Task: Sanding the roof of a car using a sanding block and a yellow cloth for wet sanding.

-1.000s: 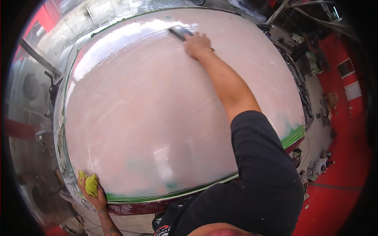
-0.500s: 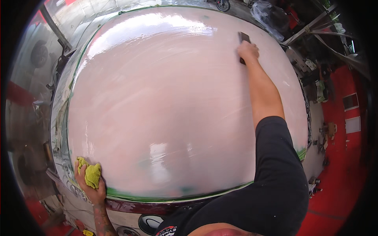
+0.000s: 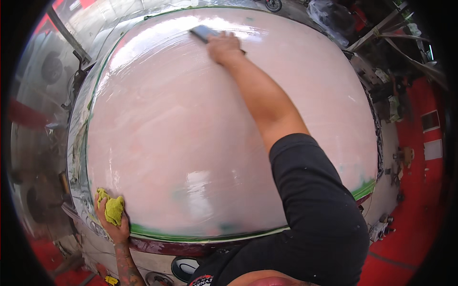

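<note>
Dark flat block (image 3: 203, 32): upper middle of the frame, lying on the broad pale-pink panel (image 3: 167, 119), beside the bright glare. Right hand (image 3: 224, 47) clamped over its back; one end shows beyond the fingers at upper left, a small corner past the hand at lower right. Handling, judged: light, fairly stiff, not fragile; probably slippery, since the panel looks wet or glossy. Best hold: palm across the middle of the back, fingers and thumb down the two long sides, for even pressure. Underside hidden.

Yellow-green cloth (image 3: 114, 210): lower left of the frame, at the panel's corner. Left hand (image 3: 117, 231) closed around it, fingers on the left side, thumb on the right. Judged soft, limp, hard to damage; a bunched grip serves.

Looks: block long, narrow, blue-grey where it catches light, slightly blurred. Cloth crumpled, nubby. Panel domed, streaked, mottled pink, with a green strip (image 3: 148, 233) along its lower edge.
</note>
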### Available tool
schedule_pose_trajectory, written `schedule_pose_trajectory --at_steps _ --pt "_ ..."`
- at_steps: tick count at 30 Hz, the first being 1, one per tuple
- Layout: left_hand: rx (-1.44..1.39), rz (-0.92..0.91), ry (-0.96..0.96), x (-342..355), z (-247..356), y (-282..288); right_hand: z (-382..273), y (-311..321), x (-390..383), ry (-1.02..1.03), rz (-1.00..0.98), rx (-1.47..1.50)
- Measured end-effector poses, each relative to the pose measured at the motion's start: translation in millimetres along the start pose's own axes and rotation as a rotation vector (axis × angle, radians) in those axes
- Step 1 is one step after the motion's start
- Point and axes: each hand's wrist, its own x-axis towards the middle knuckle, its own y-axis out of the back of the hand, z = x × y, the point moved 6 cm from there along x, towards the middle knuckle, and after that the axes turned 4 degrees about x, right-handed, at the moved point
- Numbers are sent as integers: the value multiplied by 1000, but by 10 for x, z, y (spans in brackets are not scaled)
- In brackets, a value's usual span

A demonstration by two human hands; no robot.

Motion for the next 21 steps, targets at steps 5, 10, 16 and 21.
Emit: schedule_pose_trajectory --at_steps 5,10,16,21 --pt "35 9 14 31 48 25 3302 566 -1628 -751 -3 -140" --pt "74 4 3 71 81 45 4426 761 -2824 -1117 -52 -155" --pt "67 21 7 52 91 25 2318 541 -1015 -738 0 -29" --pt "89 28 -27 108 122 46 -1169 -67 -83 12 28 163"
